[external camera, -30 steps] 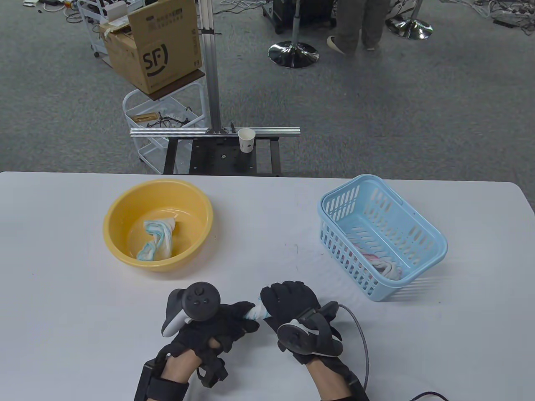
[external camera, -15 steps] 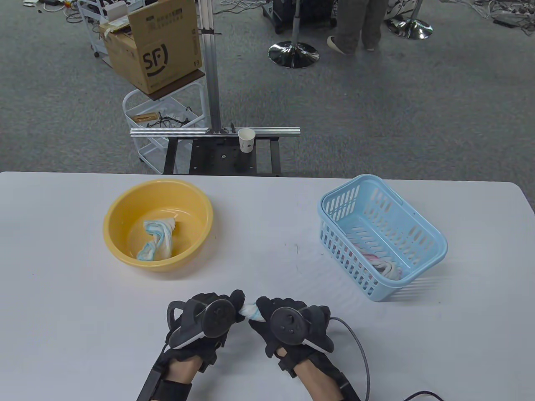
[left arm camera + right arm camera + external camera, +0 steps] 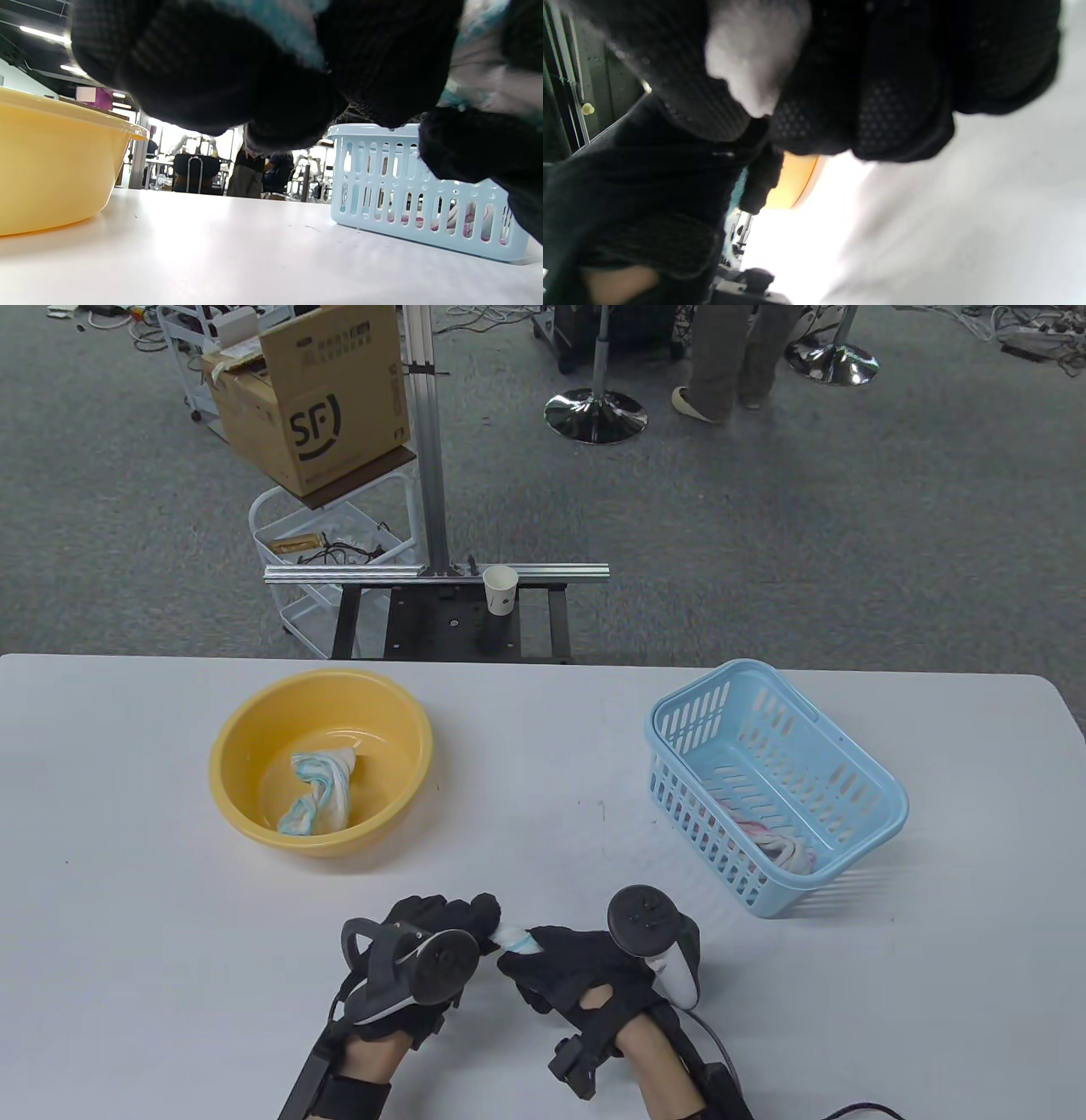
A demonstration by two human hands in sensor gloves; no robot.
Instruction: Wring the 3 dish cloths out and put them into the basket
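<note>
Near the table's front edge both gloved hands grip one twisted white-and-blue dish cloth; only a short piece shows between them. My left hand curls round its left end, my right hand round its right end. The cloth also shows between the left fingers. A second white-and-blue cloth lies twisted in the yellow basin at the left. A pink-and-white cloth lies in the light blue basket at the right, seen through its slats.
The white table stretches between basin and basket. Behind its far edge stand a metal frame with a paper cup, a wire cart and a cardboard box. A person's legs are on the carpet far back.
Both hands have turned opposite ways on the cloth: the left tracker rolled from top to the side, the right tracker swung up and to the right. The person at the back stepped right.
</note>
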